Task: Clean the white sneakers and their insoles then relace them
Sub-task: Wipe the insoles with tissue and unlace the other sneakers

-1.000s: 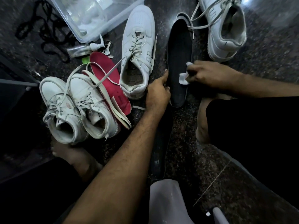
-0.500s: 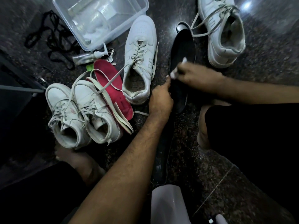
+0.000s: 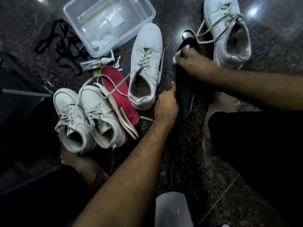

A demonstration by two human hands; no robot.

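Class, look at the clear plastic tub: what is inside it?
Inside the clear plastic tub lies crumpled white material, perhaps cloth or wipes. Glare on the walls hides whether anything else is in there.

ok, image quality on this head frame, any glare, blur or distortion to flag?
Head view: dim overall, with bright glare spots on the polished dark stone floor; motion blur smears the right hand and the white wipe it rubs on the black insole; the left hand is sharper; wide-angle bending shows at the edges; the black trousers lose all detail in shadow.
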